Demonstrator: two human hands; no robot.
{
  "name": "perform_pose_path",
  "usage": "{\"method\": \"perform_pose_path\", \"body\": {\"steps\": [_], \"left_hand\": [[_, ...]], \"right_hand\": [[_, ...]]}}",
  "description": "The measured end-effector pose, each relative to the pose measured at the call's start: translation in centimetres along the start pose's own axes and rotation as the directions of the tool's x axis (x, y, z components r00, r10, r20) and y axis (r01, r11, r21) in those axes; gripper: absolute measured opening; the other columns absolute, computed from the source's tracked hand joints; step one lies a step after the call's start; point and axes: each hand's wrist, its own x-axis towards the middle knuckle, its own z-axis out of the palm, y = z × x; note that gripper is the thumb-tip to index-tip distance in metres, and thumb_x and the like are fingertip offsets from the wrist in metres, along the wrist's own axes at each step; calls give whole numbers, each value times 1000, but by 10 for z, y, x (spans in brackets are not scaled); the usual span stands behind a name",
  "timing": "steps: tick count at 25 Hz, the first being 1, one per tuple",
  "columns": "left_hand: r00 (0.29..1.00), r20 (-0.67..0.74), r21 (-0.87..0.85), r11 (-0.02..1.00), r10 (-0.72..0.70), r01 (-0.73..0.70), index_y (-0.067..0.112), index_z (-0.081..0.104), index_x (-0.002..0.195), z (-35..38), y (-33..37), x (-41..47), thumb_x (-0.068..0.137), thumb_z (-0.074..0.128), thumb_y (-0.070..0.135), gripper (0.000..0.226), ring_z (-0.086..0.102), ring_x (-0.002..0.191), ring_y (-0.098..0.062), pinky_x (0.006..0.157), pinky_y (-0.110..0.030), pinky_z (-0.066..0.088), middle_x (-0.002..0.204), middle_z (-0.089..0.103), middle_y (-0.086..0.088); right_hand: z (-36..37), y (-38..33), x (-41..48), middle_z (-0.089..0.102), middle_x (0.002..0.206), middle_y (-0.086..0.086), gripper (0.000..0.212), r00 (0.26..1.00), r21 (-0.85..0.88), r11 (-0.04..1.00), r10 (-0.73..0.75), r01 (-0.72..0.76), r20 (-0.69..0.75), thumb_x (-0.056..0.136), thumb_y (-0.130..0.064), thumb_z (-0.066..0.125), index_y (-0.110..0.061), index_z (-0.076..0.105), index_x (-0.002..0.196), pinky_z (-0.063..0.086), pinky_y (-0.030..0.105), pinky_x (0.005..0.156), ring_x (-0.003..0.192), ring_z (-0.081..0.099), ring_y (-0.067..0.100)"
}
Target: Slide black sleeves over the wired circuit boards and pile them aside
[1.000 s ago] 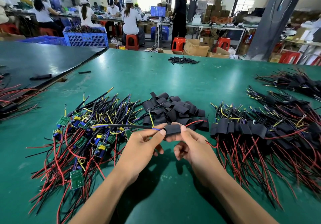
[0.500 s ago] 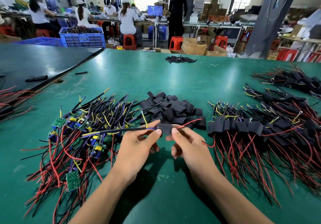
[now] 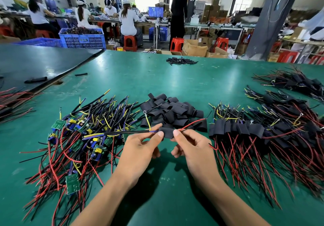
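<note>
Board hidden inside black sleeve (image 3: 166,132), finished pile (image 3: 280,134) cropped right

Green table (image 3: 175,78) everywhere, with a black mat (image 3: 35,62) covering its far left corner. The sleeve (image 3: 166,132) in my fingers (image 3: 160,133) is plain black, with red and black wires (image 3: 192,123) poking out one end and yellow and blue ones (image 3: 148,124) out the other. The bare boards (image 3: 58,124) on my left are green with yellow and blue parts, and the stools (image 3: 130,42) out back are red next to a blue crate (image 3: 84,40).

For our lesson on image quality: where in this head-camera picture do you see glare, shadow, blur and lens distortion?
Head view: pale glare streaks the green table; soft shadows pool under the left hand and right hand; background workers are blurred, windows blown out; the wide-angle lens bends the table's far edge.
</note>
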Motion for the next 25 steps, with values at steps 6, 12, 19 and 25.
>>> {"method": "perform_pose_path", "body": {"steps": [6,12,19,25], "left_hand": [[991,-131,-151,988,-2,-18,17,73,93,3,1,3,86,73,9,11,50,42,-17,44,-22,42,69,71,-4],[993,-117,-110,993,25,-38,6,71,85,1,1,1,88,72,9,4,54,41,-20,42,-24,42,77,73,-11],[992,-129,-63,998,-8,-1,11,75,88,0,-2,2,87,73,10,2,55,42,-18,43,-23,42,75,74,-6],[981,-190,-62,997,32,-44,7,70,87,-2,-2,5,85,75,8,6,55,41,-19,42,-20,41,64,69,-4]], "right_hand": [[0,-5,-3,65,60,-3,10,998,-1,999,-44,44,-45,90,-14,71,-22,76,87,47,18,53,51,58,13],[-1,-4,-3,59,53,-1,7,999,-20,1000,9,-9,-33,89,-23,73,-29,76,91,46,22,48,48,53,11],[-1,1,1,68,67,5,11,997,77,994,80,-81,19,90,-17,72,-25,78,95,48,26,57,53,58,18],[3,-3,-1,75,85,-1,11,996,34,996,77,-79,39,93,-12,68,-18,77,92,48,21,52,53,63,17]]}}
